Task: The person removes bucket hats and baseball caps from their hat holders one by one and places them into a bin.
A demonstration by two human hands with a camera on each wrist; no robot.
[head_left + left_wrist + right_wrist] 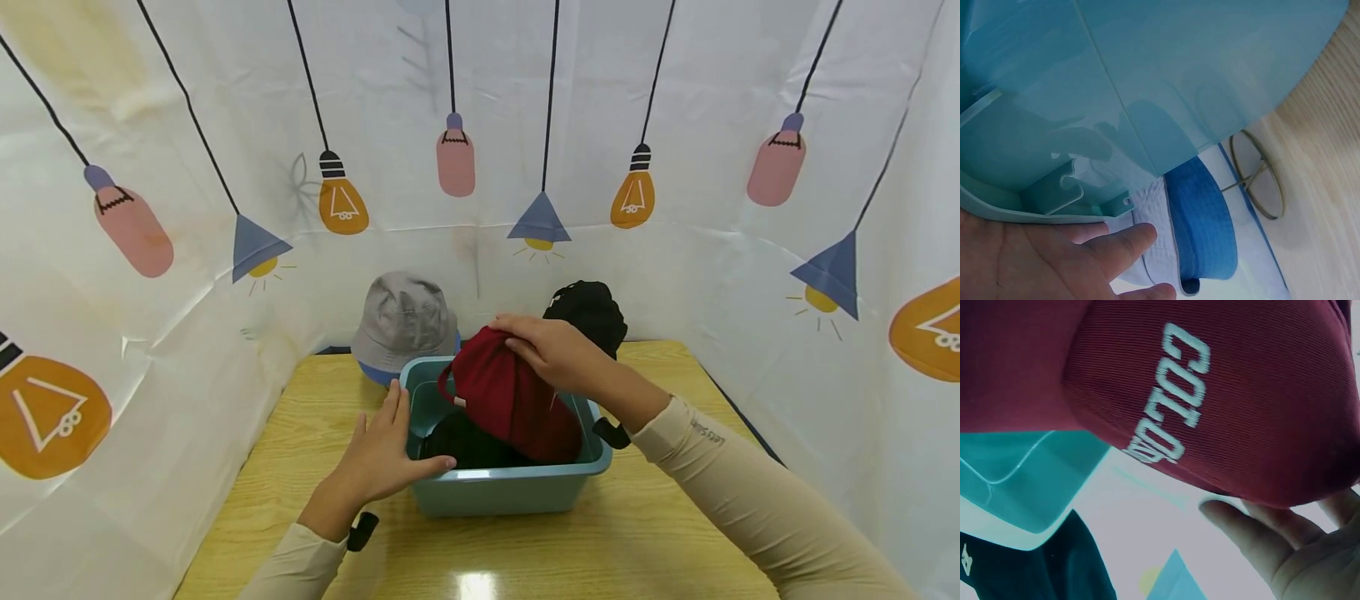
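A dark red baseball cap (513, 400) with pale lettering on its front (1175, 394) stands tilted in the blue-green plastic bin (510, 492). My right hand (558, 354) holds the cap by the top of its crown, fingers over the upper edge. Under it a dark cap (465, 442) lies in the bin, partly covered. My left hand (382, 454) rests at the bin's left front corner, fingers straight along the outer side and thumb at the front rim. In the left wrist view the palm (1035, 262) is against the bin's rim.
Behind the bin at left stands a grey bucket hat (405, 321) over something blue (378, 373). At back right is a black cap (588, 317). The wooden table (300, 467) is enclosed by white sheets (480, 275) printed with lamps.
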